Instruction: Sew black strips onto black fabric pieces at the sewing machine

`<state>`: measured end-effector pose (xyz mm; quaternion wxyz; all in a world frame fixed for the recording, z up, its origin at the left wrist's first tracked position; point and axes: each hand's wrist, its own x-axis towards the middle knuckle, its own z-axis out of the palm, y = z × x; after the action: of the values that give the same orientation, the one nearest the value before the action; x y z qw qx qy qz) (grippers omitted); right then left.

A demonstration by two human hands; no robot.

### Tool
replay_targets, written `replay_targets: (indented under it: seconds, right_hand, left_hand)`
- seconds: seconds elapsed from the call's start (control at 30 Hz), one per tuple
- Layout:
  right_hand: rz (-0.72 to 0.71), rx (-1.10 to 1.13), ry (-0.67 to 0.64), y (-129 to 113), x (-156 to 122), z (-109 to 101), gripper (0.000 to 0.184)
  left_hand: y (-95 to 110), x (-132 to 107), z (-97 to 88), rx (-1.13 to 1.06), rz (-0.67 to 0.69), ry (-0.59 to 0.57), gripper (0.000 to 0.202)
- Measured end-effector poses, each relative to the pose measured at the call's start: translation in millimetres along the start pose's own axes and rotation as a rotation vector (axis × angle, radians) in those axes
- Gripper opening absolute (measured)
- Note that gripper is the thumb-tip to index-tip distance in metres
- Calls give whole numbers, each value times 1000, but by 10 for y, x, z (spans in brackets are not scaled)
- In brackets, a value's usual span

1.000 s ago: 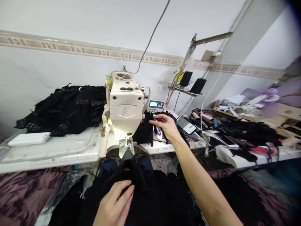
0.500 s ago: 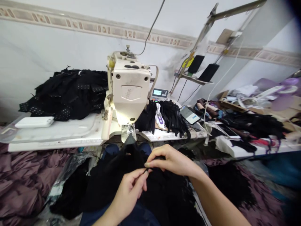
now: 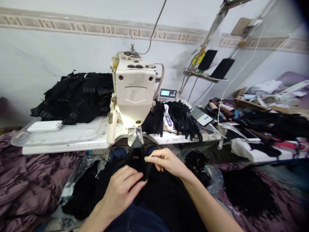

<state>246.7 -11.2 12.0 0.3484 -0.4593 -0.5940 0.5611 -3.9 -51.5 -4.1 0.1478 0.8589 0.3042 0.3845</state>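
Note:
My left hand (image 3: 125, 187) pinches the edge of a black fabric piece (image 3: 166, 196) over my lap. A little higher and to the right, my right hand (image 3: 164, 161) pinches a narrow black strip (image 3: 148, 170) that runs down toward the left fingertips. The pointed top of the fabric reaches up to the presser foot of a cream sewing machine (image 3: 135, 90). Whether the needle is down in it I cannot tell.
A heap of black dotted fabric (image 3: 79, 96) lies left of the machine, behind a white box-shaped device (image 3: 44, 126). Bundled black strips (image 3: 180, 117) and a phone (image 3: 201, 116) are to the right. Black thread cones (image 3: 222, 68) stand above. Mauve cloth (image 3: 31, 180) is piled lower left.
My hands have moved apart slightly, the right one up and left, the left one a bit left. The black strip now shows stretched between them. The view has shifted a little.

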Motion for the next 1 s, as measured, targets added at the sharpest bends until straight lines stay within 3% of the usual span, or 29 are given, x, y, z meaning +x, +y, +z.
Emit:
replay_targets:
  seconds: [0.07,0.17,0.37,0.43,0.63,0.7,0.8,0.9,1.0]
  right_hand:
    - [1,-35,-38,36,-49,46,38]
    - [86,-20,-122,90,-115,157,36]
    - [97,26,-236,16,-196,346,34]
    - [68,82,-159,-67,-150,351,34]
    - [-151,94,251,-302,288,233,30]
    - [-221,47,313,-335,446,206,28]
    - [-315,-34,366,-316,619,209,27]
    - [-282,-22,417,-229,698,245,28]
    - [-181,159,479,-107,675,302,35]
  left_hand:
    - [-55,113,-38,240,81,155,31]
    - [-118,303,-8,540,89,205,42]
    - [-242,458,187,642,108,303,37]
    - [-289,444,201,608,135,326,36]
    - [-399,412,150,531,190,313,40]
    - [-410,416,144,515,201,326,48]
    - [-409,422,146,521,189,326,40]
    - [-404,428,135,505,166,329,41]
    - [-411,451,94,444,179,288,43]
